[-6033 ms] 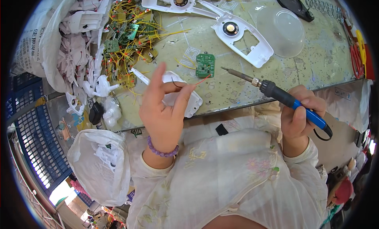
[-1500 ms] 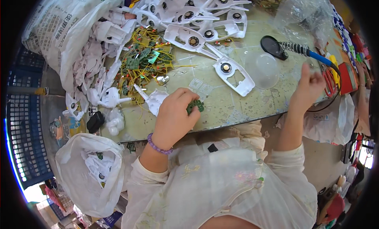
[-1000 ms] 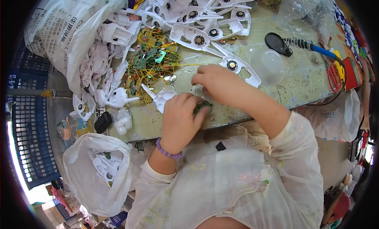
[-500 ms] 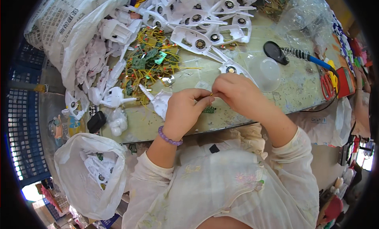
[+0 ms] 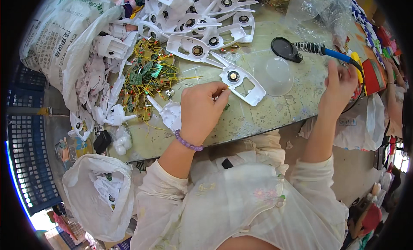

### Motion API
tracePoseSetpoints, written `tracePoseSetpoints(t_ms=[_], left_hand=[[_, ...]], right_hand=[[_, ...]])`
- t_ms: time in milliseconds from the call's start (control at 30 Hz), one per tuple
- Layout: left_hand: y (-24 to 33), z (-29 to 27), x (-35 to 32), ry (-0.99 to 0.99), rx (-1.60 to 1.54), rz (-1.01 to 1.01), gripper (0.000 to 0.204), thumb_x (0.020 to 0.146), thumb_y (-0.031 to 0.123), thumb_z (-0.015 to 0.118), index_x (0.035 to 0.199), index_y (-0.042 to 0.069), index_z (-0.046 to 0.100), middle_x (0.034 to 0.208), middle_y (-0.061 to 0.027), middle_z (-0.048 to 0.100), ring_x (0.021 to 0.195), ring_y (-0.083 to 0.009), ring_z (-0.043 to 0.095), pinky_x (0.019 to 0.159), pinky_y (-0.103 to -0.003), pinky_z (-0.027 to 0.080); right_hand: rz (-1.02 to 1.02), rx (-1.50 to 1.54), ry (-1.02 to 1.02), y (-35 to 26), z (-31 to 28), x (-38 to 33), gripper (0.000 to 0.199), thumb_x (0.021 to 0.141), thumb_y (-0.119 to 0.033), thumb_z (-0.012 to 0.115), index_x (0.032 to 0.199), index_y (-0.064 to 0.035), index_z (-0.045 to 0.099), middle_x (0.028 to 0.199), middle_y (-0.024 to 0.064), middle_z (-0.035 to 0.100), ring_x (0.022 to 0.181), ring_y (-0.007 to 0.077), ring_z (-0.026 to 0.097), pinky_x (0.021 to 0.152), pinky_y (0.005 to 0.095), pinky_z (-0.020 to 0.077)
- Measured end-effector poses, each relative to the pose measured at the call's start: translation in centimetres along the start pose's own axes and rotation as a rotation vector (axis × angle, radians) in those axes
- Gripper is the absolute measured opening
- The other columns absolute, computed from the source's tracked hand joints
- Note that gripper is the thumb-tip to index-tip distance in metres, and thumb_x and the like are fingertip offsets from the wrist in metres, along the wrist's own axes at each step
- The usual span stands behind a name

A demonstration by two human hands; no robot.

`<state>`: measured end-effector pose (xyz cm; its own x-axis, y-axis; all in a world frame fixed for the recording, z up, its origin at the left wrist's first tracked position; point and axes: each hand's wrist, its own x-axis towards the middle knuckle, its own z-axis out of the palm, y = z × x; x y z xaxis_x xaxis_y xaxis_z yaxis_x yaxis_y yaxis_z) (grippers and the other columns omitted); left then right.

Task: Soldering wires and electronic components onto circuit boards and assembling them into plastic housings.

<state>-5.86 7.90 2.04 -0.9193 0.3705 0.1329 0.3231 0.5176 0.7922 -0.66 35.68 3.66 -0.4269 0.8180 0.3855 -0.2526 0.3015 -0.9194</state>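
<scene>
My left hand (image 5: 201, 107), with a purple bead bracelet (image 5: 188, 143) at the wrist, is closed in a pinch above the table. A thin yellow wire shows faintly at its fingertips, and a bit of green circuit board (image 5: 227, 106) peeks out below them. My right hand (image 5: 340, 87) is raised at the right, its fingers apart and nothing visible in them. It is just below the blue handle of a soldering iron (image 5: 337, 55), which rests in a coiled stand (image 5: 286, 49) with a round black base. A white plastic housing (image 5: 245, 84) with a round speaker lies beyond my left hand.
Green circuit boards with yellow wires (image 5: 148, 73) lie in a heap at left, beside many white housings (image 5: 193, 21). A clear round lid (image 5: 275, 75) lies by the stand. White bags (image 5: 71, 39) stand at far left; an open one (image 5: 97, 198) is below the table edge.
My right hand has left the left hand's fingertips and moved right to beside the soldering iron, its fingers opening. My left hand stays pinched near the same spot. The whole view has shifted slightly.
</scene>
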Motion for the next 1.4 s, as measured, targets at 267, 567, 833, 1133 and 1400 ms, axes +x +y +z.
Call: tracePoseSetpoints(t_ms=[267,567,833,1133,1400], left_hand=[[-0.6,0.8,1.1,0.078,0.244,0.084,0.018,0.078,0.016,0.068,0.086,0.001,0.07,0.065,-0.0097,0.066,0.055,-0.0192,0.062,0.054,-0.029,0.046],[-0.8,2.5,2.7,0.132,0.38,0.142,0.007,0.075,0.017,0.068,0.07,0.012,0.066,0.065,-0.0012,0.062,0.067,-0.0218,0.057,0.067,-0.037,0.036],[-1.3,3.7,2.9,0.158,0.293,0.13,0.008,0.07,0.016,0.07,0.068,0.011,0.063,0.067,0.0,0.061,0.067,-0.0205,0.056,0.068,-0.036,0.035],[-1.2,3.8,2.9,0.175,0.357,0.16,0.008,0.069,0.014,0.069,0.066,0.011,0.062,0.066,-0.0009,0.06,0.066,-0.021,0.056,0.069,-0.036,0.035],[-1.3,3.9,3.0,0.187,0.378,0.166,0.009,0.069,0.013,0.069,0.065,0.011,0.061,0.066,-0.002,0.06,0.066,-0.0216,0.056,0.069,-0.036,0.035]], right_hand=[[-0.36,-0.399,0.012,-0.8,0.2,3.7,0.038,0.088,-0.038,0.064,0.097,-0.0007,0.067,0.074,0.0002,0.061,0.067,0.0071,0.052,0.066,0.0199,0.0417],[-0.935,-0.592,-0.054,-0.3,-4.4,-4.4,0.023,0.093,-0.022,0.054,0.094,0.0015,0.054,0.063,0.0069,0.056,0.047,0.0113,0.048,0.04,0.0234,0.0362],[-0.505,0.253,-0.527,2.6,-1.2,-8.7,0.018,0.088,-0.012,0.06,0.097,0.0026,0.054,0.059,0.0087,0.055,0.047,0.0174,0.053,0.044,0.0277,0.0429],[-0.454,0.272,-0.608,2.8,-0.9,-8.6,0.017,0.085,-0.009,0.063,0.096,0.0026,0.056,0.061,0.0077,0.056,0.047,0.0191,0.053,0.044,0.0292,0.0427],[-0.475,0.249,-0.682,2.6,-0.6,-8.6,0.021,0.085,-0.008,0.065,0.101,0.0008,0.055,0.063,0.0089,0.057,0.049,0.0208,0.054,0.046,0.0306,0.0436]])
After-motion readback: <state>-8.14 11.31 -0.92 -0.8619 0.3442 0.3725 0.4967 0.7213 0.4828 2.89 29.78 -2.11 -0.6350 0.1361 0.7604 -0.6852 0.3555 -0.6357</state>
